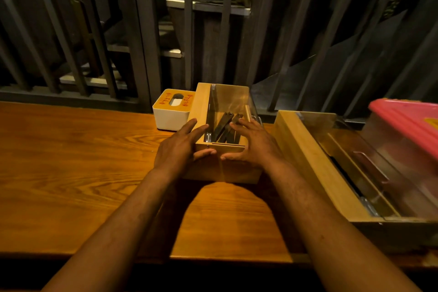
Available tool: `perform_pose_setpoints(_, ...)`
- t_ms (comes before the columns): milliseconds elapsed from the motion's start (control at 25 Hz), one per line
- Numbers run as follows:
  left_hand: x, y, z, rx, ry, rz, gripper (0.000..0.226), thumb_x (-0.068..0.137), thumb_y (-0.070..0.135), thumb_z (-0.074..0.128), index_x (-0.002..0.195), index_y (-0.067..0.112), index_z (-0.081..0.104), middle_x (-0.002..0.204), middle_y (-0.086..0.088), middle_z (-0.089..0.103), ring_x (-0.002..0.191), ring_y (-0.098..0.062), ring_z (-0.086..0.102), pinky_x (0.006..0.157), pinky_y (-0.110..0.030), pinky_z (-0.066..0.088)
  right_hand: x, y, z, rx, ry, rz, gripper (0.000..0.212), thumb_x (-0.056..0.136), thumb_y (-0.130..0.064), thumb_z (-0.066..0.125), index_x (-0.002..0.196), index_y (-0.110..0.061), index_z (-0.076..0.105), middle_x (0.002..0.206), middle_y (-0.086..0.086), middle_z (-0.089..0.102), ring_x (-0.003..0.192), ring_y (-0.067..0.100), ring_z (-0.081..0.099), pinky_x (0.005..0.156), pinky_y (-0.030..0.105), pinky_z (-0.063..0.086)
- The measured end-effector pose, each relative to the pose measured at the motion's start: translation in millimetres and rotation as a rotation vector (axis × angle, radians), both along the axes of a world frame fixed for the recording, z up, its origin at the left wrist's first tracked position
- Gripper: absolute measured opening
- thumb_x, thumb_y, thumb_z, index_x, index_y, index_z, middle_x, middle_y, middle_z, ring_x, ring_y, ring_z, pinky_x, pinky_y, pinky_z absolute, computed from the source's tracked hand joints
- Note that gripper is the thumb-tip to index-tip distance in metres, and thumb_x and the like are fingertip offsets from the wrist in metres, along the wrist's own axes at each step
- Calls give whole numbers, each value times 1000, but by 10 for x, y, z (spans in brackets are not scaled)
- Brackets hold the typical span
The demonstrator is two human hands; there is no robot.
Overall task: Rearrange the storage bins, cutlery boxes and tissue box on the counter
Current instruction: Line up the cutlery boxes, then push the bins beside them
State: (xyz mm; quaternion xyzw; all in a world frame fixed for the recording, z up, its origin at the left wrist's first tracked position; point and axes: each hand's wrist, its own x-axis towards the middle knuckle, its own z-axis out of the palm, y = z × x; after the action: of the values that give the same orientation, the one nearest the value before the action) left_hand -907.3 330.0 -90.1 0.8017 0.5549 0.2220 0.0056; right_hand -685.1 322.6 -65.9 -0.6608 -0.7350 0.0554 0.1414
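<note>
A wooden cutlery box [225,168] with a clear lid stands in the middle of the counter, dark cutlery showing inside. My left hand [180,147] rests against its left near corner, thumb on the front face. My right hand [251,142] lies over its right near corner, fingers on the lid, thumb on the front. Touching the box's far left side is a white tissue box [169,114] with a wooden top. To the right lies a larger wooden cutlery box [315,166] with a clear lid. A clear storage bin with a pink lid [407,118] sits at the far right.
The wooden counter [71,161] runs left from the boxes as bare wood. Its near edge crosses the bottom of the view. Dark vertical railing bars [132,31] rise right behind the counter's back edge.
</note>
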Motion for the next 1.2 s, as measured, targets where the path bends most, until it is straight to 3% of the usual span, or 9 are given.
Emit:
perform_pose_setpoints(200,9,-58,101,-8,171,43,85,75,79,21,149,37,27,158,-6,29,139,-33,35,97,-50,47,-117,-151,63,-10,-138,-54,98,68,-74,63,149,-43,18,163,-4,12,150,28,3,115,61,18)
perform_pose_setpoints(320,155,-270,149,35,265,102,69,91,66,35,151,33,23,157,-12,29,143,-38,25,111,-56,32,-163,-478,67,52,-143,-74,89,77,-58,67,150,-39,18,163,2,13,149,30,8,115,60,21)
perform_pose_setpoints(400,335,-527,170,45,190,73,63,96,53,44,151,32,22,158,-11,28,146,-36,21,115,-55,25,-50,-763,98,66,-33,-76,81,82,-50,67,149,-40,22,162,0,17,149,28,10,116,56,22)
perform_pose_setpoints(520,642,-954,223,90,42,-2,59,96,51,44,150,36,26,157,-7,33,147,-30,22,117,-49,22,338,-1166,215,169,99,-111,66,85,-44,65,144,-39,37,155,-3,34,145,22,25,115,50,27)
perform_pose_setpoints(680,1247,-1401,300,57,-53,-150,58,94,53,44,147,38,29,155,-2,35,146,-25,22,117,-49,22,1219,-1589,312,309,219,-162,58,80,-53,62,133,-31,55,141,0,53,132,22,46,106,48,42)
perform_pose_setpoints(760,1617,-1558,318,78,-72,-197,58,92,56,41,146,38,32,153,-3,38,144,-26,26,115,-48,25,1671,-1744,306,323,211,-192,57,79,-50,67,130,-24,60,138,3,56,130,24,49,108,43,40)
perform_pose_setpoints(840,1950,-1686,317,66,-86,-237,58,92,58,37,146,37,34,152,-4,40,143,-27,28,115,-45,26,2006,-1864,245,276,184,-218,58,79,-48,69,130,-22,61,143,4,53,133,22,47,108,38,39)
perform_pose_setpoints(1040,2640,-1850,169,11,-33,-227,60,94,63,31,147,35,36,152,-2,39,142,-24,29,112,-39,28,2556,-1986,90,174,201,-210,81,69,-83,48,131,-32,59,151,-9,42,137,14,40,109,41,40)
perform_pose_setpoints(1200,2679,-1883,103,2,6,-142,73,85,77,18,148,42,32,159,6,30,147,-16,19,109,-34,32,2680,-1969,42,141,233,-107,74,77,-77,47,139,-37,48,158,-13,29,142,13,32,110,38,34)
